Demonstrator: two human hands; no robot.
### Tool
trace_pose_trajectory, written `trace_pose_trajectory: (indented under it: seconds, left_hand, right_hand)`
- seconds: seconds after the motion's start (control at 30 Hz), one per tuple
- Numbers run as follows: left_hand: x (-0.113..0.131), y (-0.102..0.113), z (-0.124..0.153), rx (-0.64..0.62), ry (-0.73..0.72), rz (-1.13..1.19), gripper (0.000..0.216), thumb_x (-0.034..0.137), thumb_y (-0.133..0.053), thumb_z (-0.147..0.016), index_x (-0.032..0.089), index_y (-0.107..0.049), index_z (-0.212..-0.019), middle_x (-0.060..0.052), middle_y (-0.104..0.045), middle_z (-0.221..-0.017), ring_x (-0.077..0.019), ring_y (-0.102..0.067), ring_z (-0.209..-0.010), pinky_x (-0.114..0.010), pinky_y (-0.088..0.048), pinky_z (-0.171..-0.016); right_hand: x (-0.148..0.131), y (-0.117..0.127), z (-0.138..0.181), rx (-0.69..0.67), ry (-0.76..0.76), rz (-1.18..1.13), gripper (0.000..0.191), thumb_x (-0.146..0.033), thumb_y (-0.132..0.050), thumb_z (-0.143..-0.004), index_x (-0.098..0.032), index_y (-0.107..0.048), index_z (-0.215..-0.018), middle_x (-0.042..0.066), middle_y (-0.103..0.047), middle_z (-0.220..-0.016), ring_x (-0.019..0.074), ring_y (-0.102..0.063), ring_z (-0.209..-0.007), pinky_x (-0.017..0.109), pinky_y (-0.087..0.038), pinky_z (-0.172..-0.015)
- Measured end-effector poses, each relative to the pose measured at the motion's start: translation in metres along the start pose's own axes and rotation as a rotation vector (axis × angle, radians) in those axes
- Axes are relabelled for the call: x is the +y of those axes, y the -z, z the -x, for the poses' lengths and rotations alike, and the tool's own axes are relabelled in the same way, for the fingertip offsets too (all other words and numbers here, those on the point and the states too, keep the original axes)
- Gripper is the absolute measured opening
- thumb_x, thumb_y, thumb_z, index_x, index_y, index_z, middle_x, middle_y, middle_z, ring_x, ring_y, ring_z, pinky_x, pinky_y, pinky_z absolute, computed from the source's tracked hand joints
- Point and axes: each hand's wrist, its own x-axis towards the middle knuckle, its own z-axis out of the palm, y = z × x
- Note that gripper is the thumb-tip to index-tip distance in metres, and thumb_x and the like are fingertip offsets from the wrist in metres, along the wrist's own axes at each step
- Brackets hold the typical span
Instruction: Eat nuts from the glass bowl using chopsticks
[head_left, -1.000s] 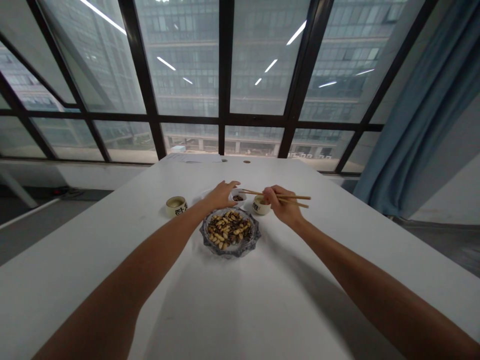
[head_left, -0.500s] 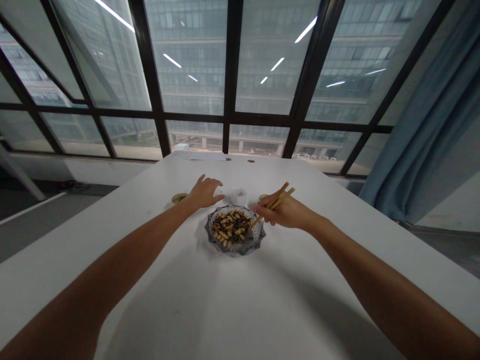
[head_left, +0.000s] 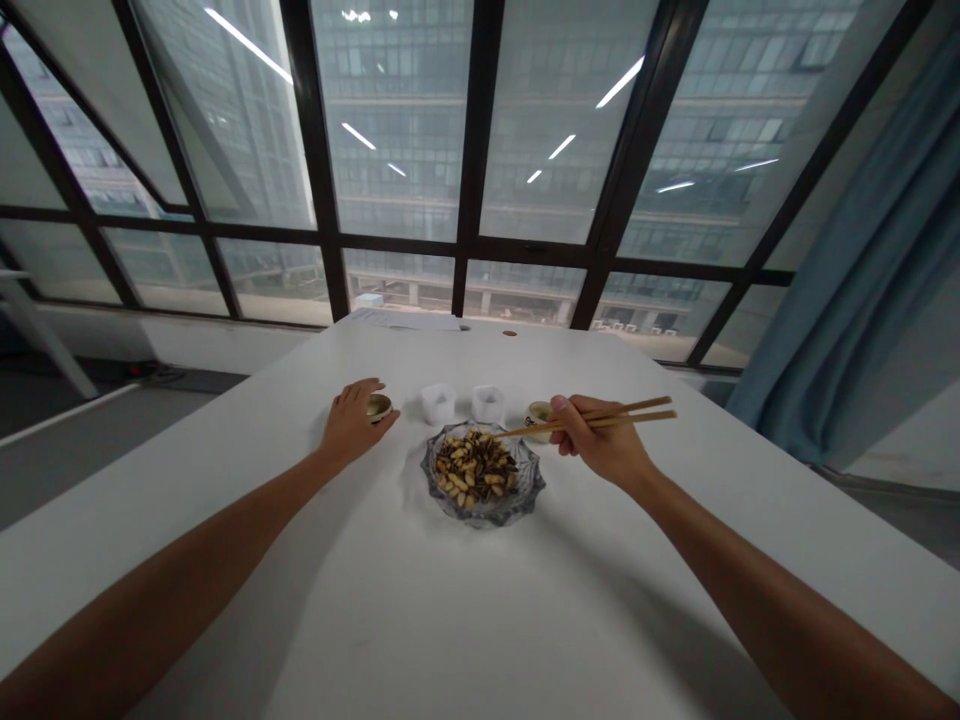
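A glass bowl [head_left: 525, 492] of mixed nuts and dark seeds sits in the middle of the white table [head_left: 480, 620]. My right hand [head_left: 600, 445] is closed on a pair of wooden chopsticks [head_left: 637, 412], whose tips reach over the bowl's far rim. My left hand [head_left: 351, 425] wraps round a small beige cup [head_left: 379, 406] left of the bowl. Behind the bowl stand two small white cups [head_left: 439, 402] side by side. A second beige cup [head_left: 537, 415] stands just behind my right hand's thumb.
Large dark-framed windows run along the table's far edge. Some papers [head_left: 405, 318] lie at that far edge. A blue curtain [head_left: 862, 250] hangs on the right. Grey floor shows to the left of the table.
My left hand slid left from beside the white cups and took hold of the beige cup. My right hand lifted the chopsticks out of the bowl to nearly level.
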Motion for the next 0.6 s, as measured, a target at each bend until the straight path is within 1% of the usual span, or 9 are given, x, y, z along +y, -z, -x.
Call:
trace_pose_trajectory:
  seconds: [0.07,0.13,0.2,0.3,0.43,0.6]
  left_hand:
    - [-0.003,-0.006,0.003,-0.002,0.113,0.064,0.055,0.048,-0.069,-0.080,0.021,-0.054,-0.126,-0.015,-0.061,-0.133,-0.0318,-0.057,-0.125,-0.048,-0.047,-0.106]
    - [-0.006,-0.011,0.005,-0.028,0.219,0.128,0.063,0.052,-0.070,-0.079,0.020,-0.050,-0.129,-0.016,-0.061,-0.134,-0.0307,-0.060,-0.121,-0.047,-0.049,-0.103]
    - [-0.008,-0.013,0.006,-0.055,0.289,0.179,0.067,0.056,-0.069,-0.078,0.020,-0.048,-0.131,-0.016,-0.061,-0.133,-0.0293,-0.063,-0.117,-0.046,-0.051,-0.101]
    - [-0.007,-0.011,0.006,-0.080,0.323,0.216,0.070,0.058,-0.068,-0.078,0.020,-0.047,-0.132,-0.015,-0.063,-0.130,-0.0285,-0.066,-0.112,-0.045,-0.053,-0.098]
    - [-0.005,-0.008,0.006,-0.087,0.326,0.215,0.070,0.060,-0.068,-0.078,0.020,-0.048,-0.131,-0.014,-0.065,-0.127,-0.0287,-0.067,-0.111,-0.045,-0.053,-0.097]
    - [-0.004,-0.007,0.006,-0.095,0.333,0.210,0.069,0.059,-0.068,-0.078,0.021,-0.048,-0.131,-0.013,-0.067,-0.123,-0.0276,-0.067,-0.111,-0.043,-0.053,-0.098]
  right_hand:
    - [-0.002,0.001,0.005,0.042,-0.021,-0.025,0.066,-0.080,-0.058,-0.079,-0.016,-0.068,-0.068,0.005,-0.065,-0.052,0.0129,-0.057,-0.039,0.023,-0.045,-0.037]
    - [-0.003,0.000,0.008,0.056,-0.045,-0.036,0.066,-0.081,-0.059,-0.077,-0.016,-0.069,-0.067,0.005,-0.064,-0.050,0.0128,-0.057,-0.039,0.022,-0.045,-0.036]
    - [-0.001,-0.003,0.009,0.071,-0.069,-0.035,0.067,-0.081,-0.060,-0.076,-0.016,-0.069,-0.066,0.005,-0.064,-0.050,0.0126,-0.057,-0.039,0.022,-0.044,-0.035]
    - [0.004,-0.011,0.010,0.107,-0.102,-0.063,0.068,-0.082,-0.062,-0.073,-0.015,-0.069,-0.065,0.006,-0.065,-0.050,0.0123,-0.057,-0.038,0.022,-0.043,-0.035]
    - [0.009,-0.019,0.011,0.127,-0.139,-0.148,0.067,-0.083,-0.065,-0.070,-0.015,-0.069,-0.066,0.005,-0.065,-0.050,0.0124,-0.057,-0.037,0.022,-0.044,-0.034]
    - [0.010,-0.021,0.014,0.158,-0.136,-0.180,0.066,-0.081,-0.067,-0.069,-0.015,-0.069,-0.068,0.004,-0.065,-0.050,0.0118,-0.057,-0.038,0.021,-0.045,-0.034]
